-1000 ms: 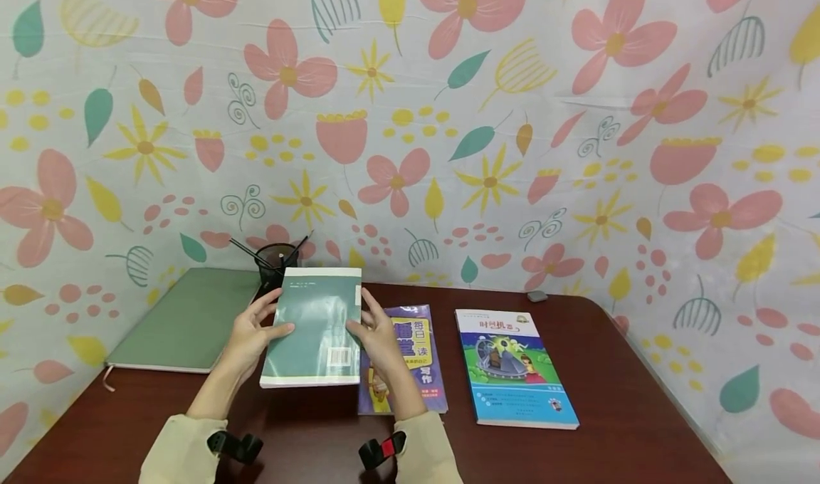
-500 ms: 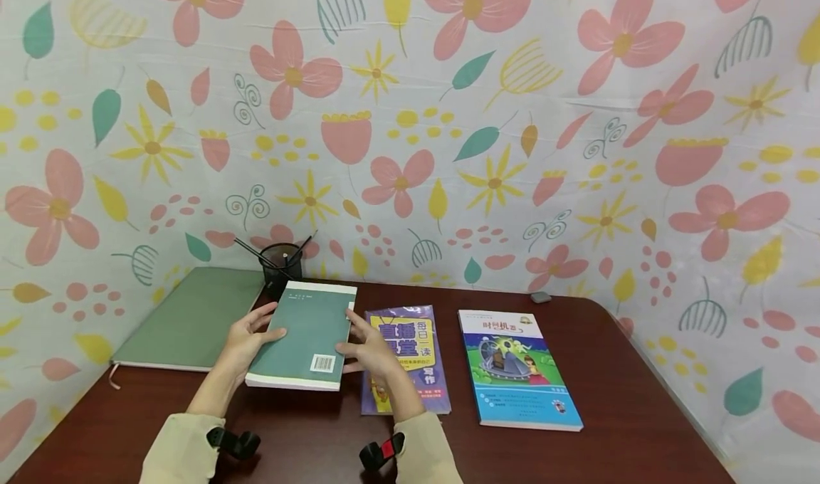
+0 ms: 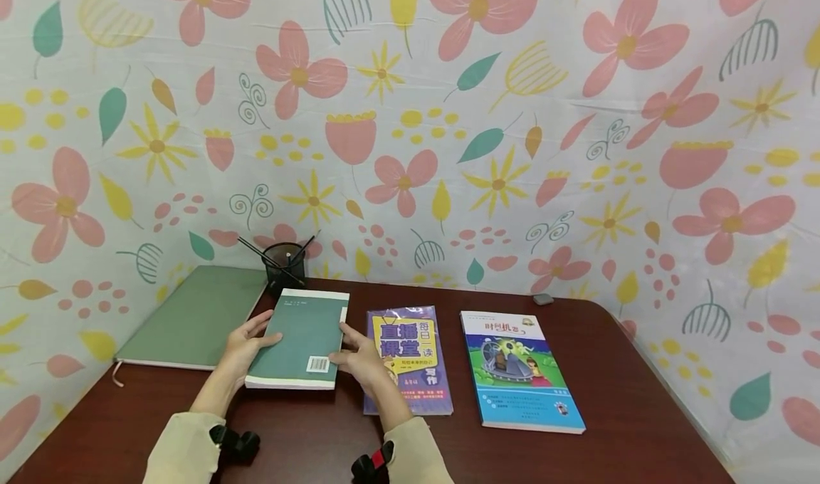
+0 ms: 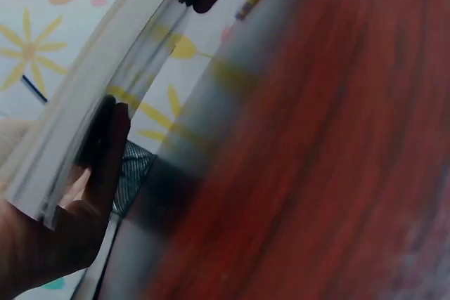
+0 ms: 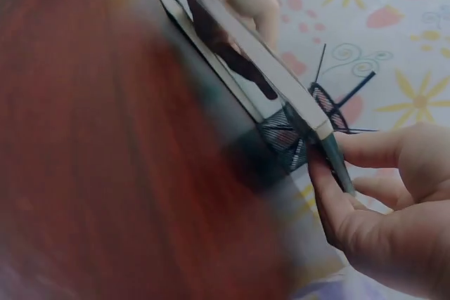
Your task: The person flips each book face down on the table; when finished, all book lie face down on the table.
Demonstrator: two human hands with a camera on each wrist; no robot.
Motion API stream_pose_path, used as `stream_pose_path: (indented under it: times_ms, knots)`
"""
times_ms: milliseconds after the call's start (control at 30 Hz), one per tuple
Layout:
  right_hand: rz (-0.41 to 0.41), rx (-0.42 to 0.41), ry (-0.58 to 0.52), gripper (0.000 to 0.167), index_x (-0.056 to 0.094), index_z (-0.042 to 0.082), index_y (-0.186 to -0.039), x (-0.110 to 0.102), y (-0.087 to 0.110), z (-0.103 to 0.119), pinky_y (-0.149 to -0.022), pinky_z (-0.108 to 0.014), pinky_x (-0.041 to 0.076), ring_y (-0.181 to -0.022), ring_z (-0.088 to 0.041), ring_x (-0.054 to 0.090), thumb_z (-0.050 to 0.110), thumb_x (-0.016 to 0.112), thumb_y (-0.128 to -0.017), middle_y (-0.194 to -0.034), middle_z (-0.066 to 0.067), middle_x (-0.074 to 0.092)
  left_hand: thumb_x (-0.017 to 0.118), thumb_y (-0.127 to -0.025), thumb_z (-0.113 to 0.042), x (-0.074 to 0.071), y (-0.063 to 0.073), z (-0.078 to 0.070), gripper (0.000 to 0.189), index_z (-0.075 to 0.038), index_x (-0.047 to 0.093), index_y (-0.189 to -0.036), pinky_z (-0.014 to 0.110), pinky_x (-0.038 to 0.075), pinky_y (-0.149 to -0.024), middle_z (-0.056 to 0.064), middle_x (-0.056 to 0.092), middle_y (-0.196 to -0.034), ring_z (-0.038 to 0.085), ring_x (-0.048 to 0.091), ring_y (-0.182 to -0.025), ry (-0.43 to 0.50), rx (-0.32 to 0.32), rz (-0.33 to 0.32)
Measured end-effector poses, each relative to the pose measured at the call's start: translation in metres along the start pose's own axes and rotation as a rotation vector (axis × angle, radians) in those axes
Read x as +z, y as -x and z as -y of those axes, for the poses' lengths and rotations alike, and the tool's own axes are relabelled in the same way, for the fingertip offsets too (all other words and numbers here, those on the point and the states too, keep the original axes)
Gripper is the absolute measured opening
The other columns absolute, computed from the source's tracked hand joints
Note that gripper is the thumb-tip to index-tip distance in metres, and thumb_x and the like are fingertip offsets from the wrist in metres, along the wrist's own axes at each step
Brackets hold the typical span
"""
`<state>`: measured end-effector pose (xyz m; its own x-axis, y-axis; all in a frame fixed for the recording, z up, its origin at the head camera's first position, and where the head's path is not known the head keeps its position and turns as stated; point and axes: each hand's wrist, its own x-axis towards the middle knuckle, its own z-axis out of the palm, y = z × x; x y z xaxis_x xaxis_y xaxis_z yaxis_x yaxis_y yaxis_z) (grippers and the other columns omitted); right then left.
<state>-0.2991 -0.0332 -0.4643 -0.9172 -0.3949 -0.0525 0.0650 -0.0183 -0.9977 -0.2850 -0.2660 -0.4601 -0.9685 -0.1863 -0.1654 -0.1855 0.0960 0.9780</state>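
Note:
A teal book (image 3: 297, 338) with a white band at its top and a barcode near its lower right corner is held between both hands, raised off the table. My left hand (image 3: 242, 352) grips its left edge, thumb over the cover. At the right edge my right hand (image 3: 364, 363) pinches it, thumb on the cover near the barcode. The right wrist view shows the book (image 5: 285, 79) edge-on, with the right hand (image 5: 401, 226) holding it from both faces. In the left wrist view, the left hand (image 4: 60, 244) has fingers under the book.
A green notebook (image 3: 192, 317) lies at the left, beside a black mesh pen holder (image 3: 285, 265). A purple book (image 3: 413, 363) and a blue-and-white picture-cover book (image 3: 522, 370) lie to the right. A small grey object (image 3: 543, 299) sits at the back edge of the table (image 3: 615, 370).
Both hands have brought the teal book slightly lower and to the left, uncovering more of the purple book. The view has shifted a little. The other books lie as before.

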Motion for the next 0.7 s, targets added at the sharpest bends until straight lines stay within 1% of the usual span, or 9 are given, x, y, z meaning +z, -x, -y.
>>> stream_pose_path:
  times_ms: [100,200,333,400,467,533,567,600,700]
  knots:
    - [-0.049,-0.012,0.02,0.07,0.038,0.005,-0.149,0.004,-0.001,-0.005,-0.093,-0.037,0.054,-0.112,-0.028,0.06,-0.006,0.063,-0.085,-0.138,-0.029,0.048,0.065,-0.092,-0.009,-0.002,-0.002,0.005,0.074,-0.008,0.027,-0.154,0.01,0.046,-0.075,0.023,0.027,-0.158,0.021,0.047,-0.125,0.021,0.004,0.029]
    - [-0.093,-0.026,0.058,0.069,0.041,0.006,-0.148,0.007,-0.002,-0.008,-0.094,-0.037,0.053,-0.116,-0.031,0.056,-0.007,0.064,-0.084,-0.137,-0.028,0.051,0.064,-0.09,-0.004,-0.003,-0.004,0.008,0.075,-0.006,0.025,-0.155,0.007,0.042,-0.076,0.023,0.025,-0.159,0.031,0.035,-0.138,0.031,0.022,0.054]
    - [-0.086,-0.057,0.085,0.069,0.038,0.004,-0.149,0.01,-0.002,-0.01,-0.103,-0.045,0.047,-0.128,-0.041,0.049,-0.008,0.059,-0.085,-0.142,-0.03,0.047,0.062,-0.09,-0.001,-0.003,-0.005,0.01,0.078,-0.004,0.02,-0.155,0.007,0.039,-0.08,0.026,0.021,-0.159,0.037,0.029,-0.142,0.014,0.033,0.069]
    - [-0.068,-0.069,0.105,0.07,0.035,0.002,-0.15,0.012,-0.002,-0.012,-0.107,-0.048,0.043,-0.134,-0.045,0.043,-0.008,0.058,-0.085,-0.147,-0.03,0.042,0.061,-0.09,0.001,-0.003,-0.005,0.011,0.079,-0.004,0.017,-0.156,0.014,0.039,-0.093,0.027,0.019,-0.159,0.039,0.025,-0.145,0.016,0.026,0.069]
    - [-0.065,-0.075,0.116,0.07,0.033,0.002,-0.151,0.014,-0.003,-0.014,-0.109,-0.05,0.04,-0.136,-0.047,0.04,-0.009,0.056,-0.085,-0.149,-0.03,0.038,0.059,-0.09,0.003,-0.002,-0.005,0.012,0.08,-0.004,0.014,-0.156,0.028,0.036,-0.109,0.027,0.016,-0.16,0.039,0.019,-0.148,0.028,0.021,0.076]
    - [-0.073,-0.079,0.123,0.07,0.033,0.001,-0.15,0.016,-0.003,-0.016,-0.108,-0.049,0.041,-0.137,-0.048,0.038,-0.01,0.056,-0.085,-0.151,-0.03,0.036,0.057,-0.09,0.005,-0.002,-0.005,0.013,0.08,-0.003,0.012,-0.156,0.042,0.025,-0.119,0.025,0.013,-0.161,0.04,0.012,-0.15,0.043,0.025,0.081]
    - [-0.079,-0.076,0.132,0.07,0.033,0.002,-0.151,0.017,-0.003,-0.017,-0.107,-0.049,0.043,-0.137,-0.049,0.037,-0.01,0.055,-0.085,-0.152,-0.03,0.034,0.057,-0.09,0.005,-0.001,-0.005,0.013,0.081,-0.002,0.011,-0.156,0.047,0.019,-0.121,0.025,0.011,-0.162,0.039,0.009,-0.151,0.051,0.029,0.085]
    - [-0.085,-0.076,0.139,0.07,0.032,0.002,-0.151,0.018,-0.003,-0.018,-0.107,-0.049,0.043,-0.137,-0.049,0.036,-0.01,0.055,-0.086,-0.153,-0.029,0.033,0.057,-0.09,0.006,-0.001,-0.005,0.014,0.081,-0.002,0.011,-0.156,0.048,0.015,-0.122,0.024,0.01,-0.162,0.039,0.008,-0.151,0.055,0.03,0.084]
    - [-0.09,-0.083,0.156,0.07,0.03,0.001,-0.152,0.021,-0.003,-0.02,-0.108,-0.048,0.041,-0.14,-0.049,0.031,-0.011,0.053,-0.087,-0.157,-0.027,0.026,0.057,-0.09,0.006,-0.001,-0.007,0.017,0.081,-0.002,0.011,-0.156,0.047,0.014,-0.122,0.02,0.008,-0.163,0.036,0.007,-0.152,0.057,0.032,0.078]
